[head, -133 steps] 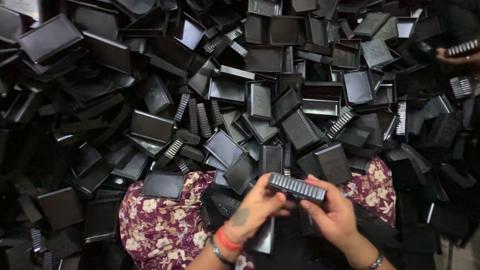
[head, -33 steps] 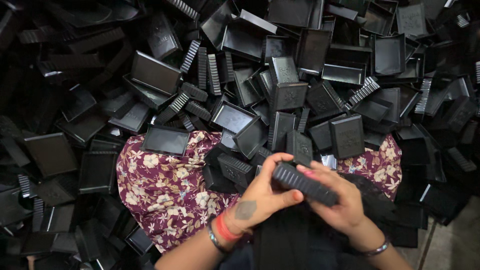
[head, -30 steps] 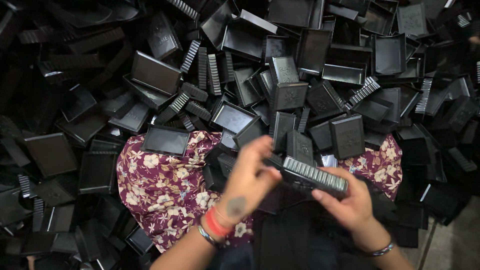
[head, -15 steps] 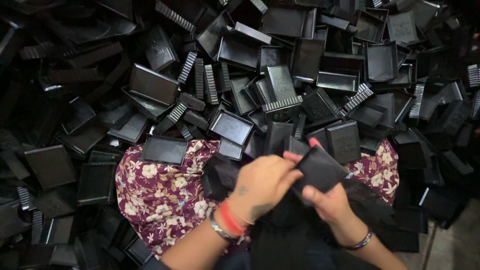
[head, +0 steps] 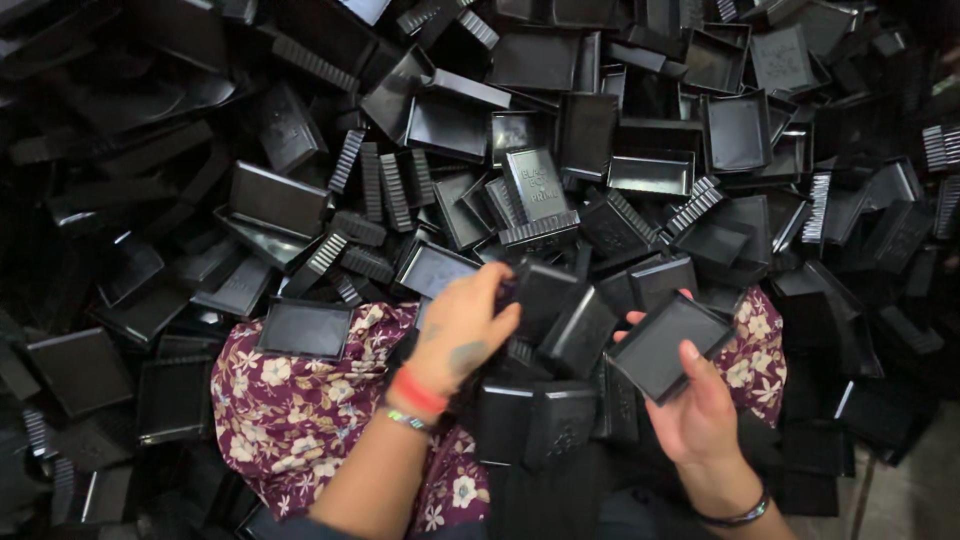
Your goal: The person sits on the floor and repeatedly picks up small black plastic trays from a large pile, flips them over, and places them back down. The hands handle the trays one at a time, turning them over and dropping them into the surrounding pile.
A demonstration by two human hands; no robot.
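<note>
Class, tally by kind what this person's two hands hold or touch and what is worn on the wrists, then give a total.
Tray held in right hand: 1
Box under left hand: 1
Red band: 1
Silver bracelet: 1
Dark bracelet: 1
Total: 5
</note>
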